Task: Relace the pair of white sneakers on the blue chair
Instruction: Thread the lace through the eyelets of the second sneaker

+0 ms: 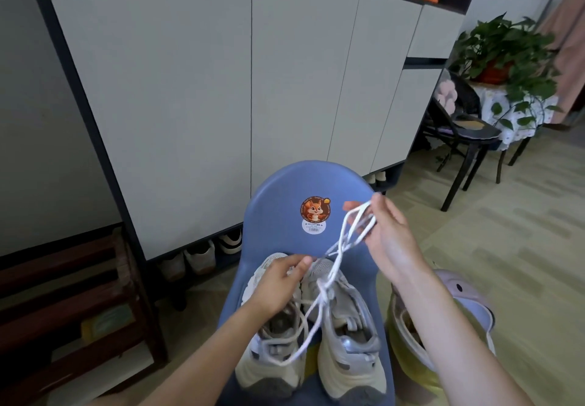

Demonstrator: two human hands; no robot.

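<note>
Head view. Blue chair (278,215) in front of the person, backrest at the far edge, a round squirrel sticker (315,209) on the backrest with a small barcode label just below it.

Pair of white sneakers (342,326) side by side on the seat, toes toward the backrest, heels at the near edge of the seat. Left sneaker (269,358) and right sneaker (348,342) touch or nearly touch along their inner sides.

White shoelace (332,266) runs up from the forefoot of the right sneaker toward the far right of the seat; more of it hangs in a loose loop across the opening of the left sneaker and down between the two shoes.

Right hand (387,234) raised above the far right part of the seat, fingers curled, grip closed round several loops of the shoelace. The lace is drawn fairly taut between this hand and the shoe.

Left hand (278,282) down on the toe end of the left sneaker, fingers bent over its upper near the inner edge, holding the shoe.

Around: white cabinet (221,89) behind the chair, shoes (202,256) in the gap beneath it; potted plant (503,57) on a small table at far right; dark chair (468,133) beside it.
</note>
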